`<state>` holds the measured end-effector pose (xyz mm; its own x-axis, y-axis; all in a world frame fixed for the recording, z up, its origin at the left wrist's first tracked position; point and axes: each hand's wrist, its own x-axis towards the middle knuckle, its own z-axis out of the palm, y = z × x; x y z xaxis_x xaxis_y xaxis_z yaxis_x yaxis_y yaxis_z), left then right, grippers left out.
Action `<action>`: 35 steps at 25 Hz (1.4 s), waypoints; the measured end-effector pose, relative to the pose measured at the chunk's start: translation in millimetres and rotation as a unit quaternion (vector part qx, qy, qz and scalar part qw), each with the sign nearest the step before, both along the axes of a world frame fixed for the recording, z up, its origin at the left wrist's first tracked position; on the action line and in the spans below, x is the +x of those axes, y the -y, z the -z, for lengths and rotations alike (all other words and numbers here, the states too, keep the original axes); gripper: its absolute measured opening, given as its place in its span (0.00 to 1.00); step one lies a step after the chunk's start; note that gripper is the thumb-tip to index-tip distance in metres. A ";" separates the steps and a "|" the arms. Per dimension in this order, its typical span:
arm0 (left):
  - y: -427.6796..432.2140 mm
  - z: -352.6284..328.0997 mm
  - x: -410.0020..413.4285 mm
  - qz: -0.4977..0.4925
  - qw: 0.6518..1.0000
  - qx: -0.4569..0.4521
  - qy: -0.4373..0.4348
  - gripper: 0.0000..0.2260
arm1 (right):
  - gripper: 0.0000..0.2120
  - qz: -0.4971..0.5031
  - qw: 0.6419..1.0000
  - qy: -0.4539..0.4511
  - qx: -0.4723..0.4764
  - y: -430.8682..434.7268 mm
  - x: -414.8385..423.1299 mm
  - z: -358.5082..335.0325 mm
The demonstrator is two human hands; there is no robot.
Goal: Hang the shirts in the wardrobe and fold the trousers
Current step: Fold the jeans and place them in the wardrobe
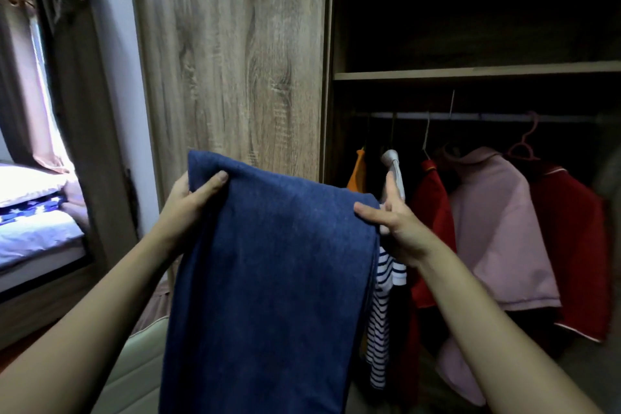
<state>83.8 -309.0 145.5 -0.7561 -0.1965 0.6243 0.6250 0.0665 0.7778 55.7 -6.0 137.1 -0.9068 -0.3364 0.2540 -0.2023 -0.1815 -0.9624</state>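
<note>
Not much of the person shows, really just arms; the left forearm (100,296) and right forearm (487,312) are both bare, uncovered skin running right down to the bottom edge of the shot; the left hand (188,202) has a short, plain thumbnail (221,175); the right hand (400,228) has long slim fingers, nails turned out of sight.

Hung shirts (497,228) crowd rail (487,118); upper shelf (470,72) free

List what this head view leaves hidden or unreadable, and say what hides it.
The blue trousers: lower end cut off by bottom edge.
The left hand: fingers hidden behind the trousers.
The striped shirt: mostly behind trousers and right hand.
Space above the shelf: too dark.
</note>
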 end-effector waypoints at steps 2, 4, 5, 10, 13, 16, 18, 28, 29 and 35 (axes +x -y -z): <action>-0.2 -6.3 -0.8 -0.023 1.000 -0.012 -0.008 0.07 | 0.51 0.036 0.998 -0.051 0.018 4.2 6.5 8.4; -3.0 -7.4 1.5 -0.041 0.999 -0.024 -0.014 0.07 | 0.54 0.039 0.994 -0.089 0.051 5.2 10.0 13.3; -2.7 -7.8 3.1 -0.044 0.999 -0.028 -0.010 0.06 | 0.52 0.033 0.990 -0.117 0.075 5.0 10.2 13.6; 7.8 -8.4 13.0 0.053 0.997 -0.025 0.040 0.19 | 0.29 0.204 0.947 -0.242 0.051 16.5 2.2 8.4; -3.3 -3.8 15.3 0.040 0.998 0.044 0.021 0.05 | 0.36 0.337 0.900 -0.274 0.032 28.6 6.8 9.9; -10.9 -4.6 18.7 0.037 0.998 0.057 0.011 0.05 | 0.31 0.227 0.951 -0.210 0.007 29.5 7.7 10.7; -11.8 -6.7 21.2 0.043 0.998 0.048 0.011 0.05 | 0.07 0.232 0.950 -0.210 -0.005 31.0 12.4 3.2; -23.5 1.3 22.1 0.034 0.992 0.115 0.048 0.05 | 0.15 0.378 0.909 -0.171 0.050 34.4 5.9 -10.5; -25.1 2.6 21.6 0.035 0.991 0.121 0.046 0.05 | 0.13 0.371 0.910 -0.178 0.052 30.8 7.3 -10.6; -39.3 6.7 14.3 0.059 0.989 0.130 0.029 0.03 | 0.36 0.345 0.650 -0.491 0.467 60.1 16.3 -41.5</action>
